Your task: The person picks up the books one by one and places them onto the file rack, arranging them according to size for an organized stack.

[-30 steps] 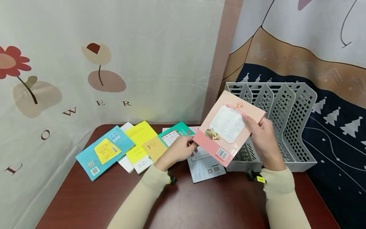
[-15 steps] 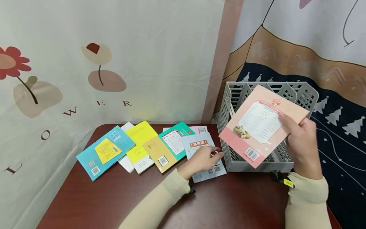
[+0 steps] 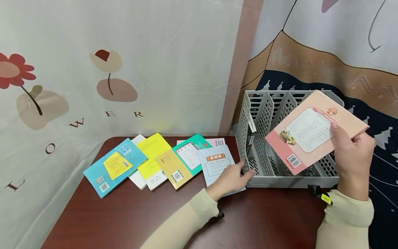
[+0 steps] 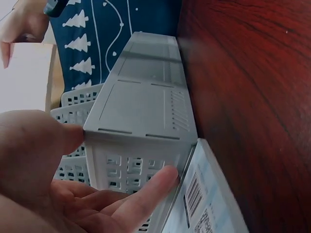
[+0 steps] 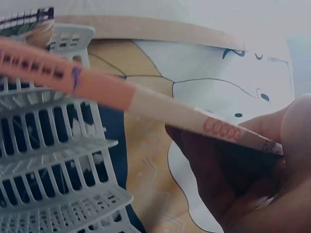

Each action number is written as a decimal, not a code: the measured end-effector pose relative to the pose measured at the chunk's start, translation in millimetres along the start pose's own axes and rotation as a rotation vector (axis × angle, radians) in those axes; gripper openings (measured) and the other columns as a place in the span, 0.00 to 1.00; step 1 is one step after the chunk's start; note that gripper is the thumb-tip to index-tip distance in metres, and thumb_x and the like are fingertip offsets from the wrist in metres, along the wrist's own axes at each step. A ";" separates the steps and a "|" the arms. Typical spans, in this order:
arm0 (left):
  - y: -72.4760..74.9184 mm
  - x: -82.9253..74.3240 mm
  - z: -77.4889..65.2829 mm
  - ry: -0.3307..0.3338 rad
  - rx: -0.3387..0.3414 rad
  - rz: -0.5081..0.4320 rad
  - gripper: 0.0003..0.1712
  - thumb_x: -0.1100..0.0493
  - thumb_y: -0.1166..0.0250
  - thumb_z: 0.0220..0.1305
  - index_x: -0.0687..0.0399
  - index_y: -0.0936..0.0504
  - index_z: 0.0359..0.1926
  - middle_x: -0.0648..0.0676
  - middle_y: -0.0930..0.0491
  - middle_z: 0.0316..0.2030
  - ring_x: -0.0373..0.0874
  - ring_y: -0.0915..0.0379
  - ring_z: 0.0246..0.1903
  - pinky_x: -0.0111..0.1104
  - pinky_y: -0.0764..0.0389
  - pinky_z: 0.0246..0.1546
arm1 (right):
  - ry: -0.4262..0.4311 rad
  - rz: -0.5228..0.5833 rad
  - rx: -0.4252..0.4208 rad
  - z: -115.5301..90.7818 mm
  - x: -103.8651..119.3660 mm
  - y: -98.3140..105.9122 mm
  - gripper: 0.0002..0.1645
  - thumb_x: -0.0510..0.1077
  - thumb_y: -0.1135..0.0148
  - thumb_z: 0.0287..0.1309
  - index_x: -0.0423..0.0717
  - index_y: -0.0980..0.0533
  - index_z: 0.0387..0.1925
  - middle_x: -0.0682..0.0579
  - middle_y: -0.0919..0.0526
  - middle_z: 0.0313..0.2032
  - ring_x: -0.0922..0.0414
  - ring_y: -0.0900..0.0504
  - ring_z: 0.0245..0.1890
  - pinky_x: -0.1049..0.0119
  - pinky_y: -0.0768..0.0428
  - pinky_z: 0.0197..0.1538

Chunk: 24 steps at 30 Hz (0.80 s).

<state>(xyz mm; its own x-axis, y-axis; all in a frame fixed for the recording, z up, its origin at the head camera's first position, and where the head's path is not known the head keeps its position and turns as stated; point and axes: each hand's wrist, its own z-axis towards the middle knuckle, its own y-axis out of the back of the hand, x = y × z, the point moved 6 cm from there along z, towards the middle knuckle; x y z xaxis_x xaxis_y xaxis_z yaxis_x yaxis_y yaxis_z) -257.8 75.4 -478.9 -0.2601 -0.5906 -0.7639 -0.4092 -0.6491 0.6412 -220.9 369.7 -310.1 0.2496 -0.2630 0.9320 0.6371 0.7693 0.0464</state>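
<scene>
The pink paperback [image 3: 308, 138] is pinched at four o'clock by the right hand [image 3: 352, 148]; by the left hand [image 3: 231, 178] — fingers [image 4: 148, 196] spread — the gray organizer [image 3: 289, 182] is touched at eight.

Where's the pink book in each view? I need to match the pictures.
Head: right of centre, the pink book in the right hand.
Left wrist: upper left, cut by the edge, looking pale.
Right wrist: edge-on, slanting from the left edge to the hand.
Shared landmark: grey divider rack.
</scene>
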 end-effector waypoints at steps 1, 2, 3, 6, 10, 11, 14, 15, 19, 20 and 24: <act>-0.9 0.0 -0.2 0.000 0.005 -0.006 0.46 0.32 0.46 0.84 0.57 0.38 0.87 0.57 0.13 0.27 0.48 0.17 0.28 0.35 0.19 0.61 | 0.012 -0.077 -0.012 -0.5 0.6 0.9 0.24 0.47 0.36 0.79 0.44 0.17 0.69 0.64 0.08 0.49 0.72 0.09 0.42 0.85 0.17 0.46; -1.4 -0.3 -0.5 -0.003 0.010 -0.012 0.46 0.33 0.46 0.84 0.57 0.39 0.87 0.55 0.19 0.20 0.48 0.23 0.21 0.34 0.19 0.59 | 0.026 -0.147 -0.023 -1.1 1.4 1.4 0.24 0.49 0.37 0.79 0.45 0.17 0.69 0.68 0.09 0.48 0.74 0.11 0.41 0.86 0.18 0.44; -1.5 -0.5 -0.6 -0.004 0.008 -0.013 0.46 0.33 0.45 0.84 0.57 0.39 0.87 0.52 0.21 0.18 0.45 0.26 0.20 0.33 0.20 0.58 | 0.035 -0.195 -0.033 -1.7 2.1 1.8 0.24 0.50 0.38 0.80 0.46 0.16 0.68 0.71 0.10 0.46 0.76 0.12 0.40 0.87 0.19 0.42; -1.2 -1.4 -0.8 -0.008 0.004 -0.014 0.47 0.32 0.44 0.83 0.58 0.38 0.86 0.49 0.22 0.19 0.39 0.21 0.29 0.34 0.18 0.59 | 0.082 -0.268 -0.038 -2.1 4.2 -0.8 0.24 0.51 0.38 0.79 0.44 0.14 0.65 0.81 0.14 0.38 0.80 0.14 0.35 0.87 0.22 0.34; -2.5 -2.1 -0.8 -0.002 0.011 -0.018 0.48 0.31 0.43 0.82 0.57 0.38 0.86 0.52 0.18 0.25 0.42 0.14 0.51 0.38 0.17 0.66 | 0.181 -0.366 -0.011 -2.5 4.0 -13.5 0.23 0.52 0.37 0.78 0.38 0.11 0.56 0.88 0.21 0.27 0.84 0.20 0.27 0.85 0.29 0.27; -3.1 -2.1 -0.5 0.000 0.012 -0.020 0.48 0.31 0.43 0.82 0.57 0.38 0.87 0.51 0.18 0.26 0.43 0.13 0.54 0.38 0.17 0.67 | 0.209 -0.397 0.001 -2.6 3.0 -18.1 0.23 0.52 0.37 0.78 0.36 0.11 0.53 0.82 0.18 0.26 0.85 0.22 0.26 0.84 0.30 0.27; -5.1 -2.0 0.1 0.001 0.025 -0.025 0.48 0.31 0.43 0.82 0.56 0.40 0.87 0.50 0.21 0.21 0.41 0.13 0.44 0.36 0.17 0.65 | 0.260 -0.482 0.044 -1.8 -3.7 -32.8 0.27 0.54 0.39 0.78 0.31 0.12 0.44 0.54 0.09 0.26 0.86 0.28 0.21 0.79 0.34 0.20; -5.5 -2.0 0.4 0.001 0.026 -0.025 0.48 0.31 0.43 0.82 0.56 0.40 0.87 0.48 0.23 0.20 0.39 0.14 0.41 0.35 0.17 0.64 | 0.275 -0.508 0.062 -1.2 -6.6 -37.9 0.28 0.54 0.39 0.78 0.29 0.13 0.41 0.43 0.09 0.27 0.86 0.30 0.20 0.77 0.36 0.19; -5.7 -1.5 0.3 -0.002 0.028 -0.031 0.48 0.31 0.43 0.82 0.56 0.40 0.87 0.51 0.19 0.21 0.39 0.20 0.30 0.32 0.18 0.58 | 0.338 -0.578 0.144 2.2 -19.8 -60.2 0.30 0.53 0.42 0.80 0.27 0.17 0.34 0.24 0.11 0.33 0.79 0.30 0.18 0.71 0.40 0.14; -5.2 -1.4 0.1 -0.001 0.027 -0.027 0.48 0.31 0.43 0.82 0.55 0.40 0.87 0.52 0.17 0.24 0.38 0.18 0.34 0.32 0.18 0.59 | 0.353 -0.585 0.160 3.3 -23.4 -65.6 0.30 0.52 0.42 0.80 0.27 0.17 0.33 0.23 0.11 0.32 0.75 0.29 0.18 0.71 0.40 0.13; -3.0 -0.9 -0.7 -0.009 0.021 -0.009 0.48 0.31 0.44 0.82 0.56 0.40 0.87 0.57 0.13 0.34 0.39 0.14 0.52 0.37 0.17 0.67 | 0.420 -0.599 0.225 6.7 -36.0 -86.3 0.28 0.48 0.42 0.80 0.33 0.25 0.24 0.24 0.13 0.28 0.54 0.23 0.17 0.71 0.43 0.13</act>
<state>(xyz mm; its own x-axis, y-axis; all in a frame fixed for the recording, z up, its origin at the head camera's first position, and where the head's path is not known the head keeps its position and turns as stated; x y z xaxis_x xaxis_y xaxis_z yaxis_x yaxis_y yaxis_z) -255.8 77.5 -480.1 -0.2642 -0.5802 -0.7704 -0.4297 -0.6444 0.6326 -289.7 316.7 -345.3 0.1931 -0.8370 0.5121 0.5981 0.5141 0.6147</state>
